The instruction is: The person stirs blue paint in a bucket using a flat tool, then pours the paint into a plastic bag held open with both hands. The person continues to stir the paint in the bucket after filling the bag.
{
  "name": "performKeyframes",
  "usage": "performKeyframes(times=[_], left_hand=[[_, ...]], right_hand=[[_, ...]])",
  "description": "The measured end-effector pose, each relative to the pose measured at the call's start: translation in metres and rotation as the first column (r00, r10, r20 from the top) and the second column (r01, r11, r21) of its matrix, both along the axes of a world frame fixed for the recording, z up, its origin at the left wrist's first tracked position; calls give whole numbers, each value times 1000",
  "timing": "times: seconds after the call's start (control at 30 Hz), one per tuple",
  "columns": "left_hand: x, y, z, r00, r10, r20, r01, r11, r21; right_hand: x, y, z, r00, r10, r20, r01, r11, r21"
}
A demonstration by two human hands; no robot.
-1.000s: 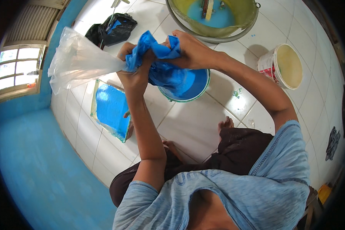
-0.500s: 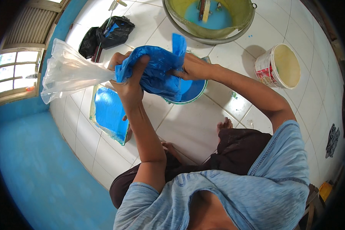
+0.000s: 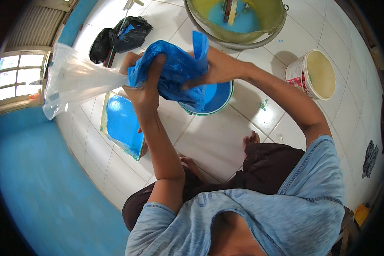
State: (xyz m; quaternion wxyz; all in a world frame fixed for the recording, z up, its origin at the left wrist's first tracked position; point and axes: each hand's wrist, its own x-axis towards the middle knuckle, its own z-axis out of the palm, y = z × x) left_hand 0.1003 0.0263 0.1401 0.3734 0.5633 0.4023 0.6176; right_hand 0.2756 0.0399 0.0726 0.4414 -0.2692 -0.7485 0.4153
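A clear plastic bag point(image 3: 83, 77), its inside smeared with blue paint, is stretched between my hands. My left hand point(image 3: 143, 81) is closed around its gathered middle, and the clear part flares out to the left. On the blue-coated part point(image 3: 170, 68), my right hand point(image 3: 215, 68) presses with its thumb in front; its other fingers are partly hidden behind the plastic. Below the bag stands a bucket of blue paint point(image 3: 217, 100), partly covered by the bag and my right hand. A paint tray point(image 3: 123, 123) coated in blue lies beside my left forearm.
At the far side stands a large yellowish basin point(image 3: 260, 38) with bluish water and a brush in it. A white tub point(image 3: 322, 74) is to the right. A crumpled black bag point(image 3: 132, 34) lies at the far left, near the blue wall point(image 3: 51, 183).
My right hand has shifted slightly up along the blue part of the bag. The clear end has swung down a little and spread differently. My left hand keeps its grip.
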Motion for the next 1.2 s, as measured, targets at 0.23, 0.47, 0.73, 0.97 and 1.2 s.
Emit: performKeyframes(times=[0.23,0.47,0.73,0.97,1.2], left_hand=[[-6,3,-15,992,-54,110,53,999,9],[-23,3,-15,991,-89,97,86,996,37],[-21,6,-21,963,-223,151,220,975,33],[-15,13,-21,972,-231,38,232,973,-10],[-14,12,-20,984,-109,-143,89,987,-136]], right_hand=[[-10,5,2,981,-27,193,38,998,-51],[-16,-4,-54,972,11,236,-12,1000,4],[1,3,-55,876,49,479,-50,999,-11],[-14,0,12,997,-77,-24,78,996,36],[-10,6,3,966,-254,-55,240,953,-187]])
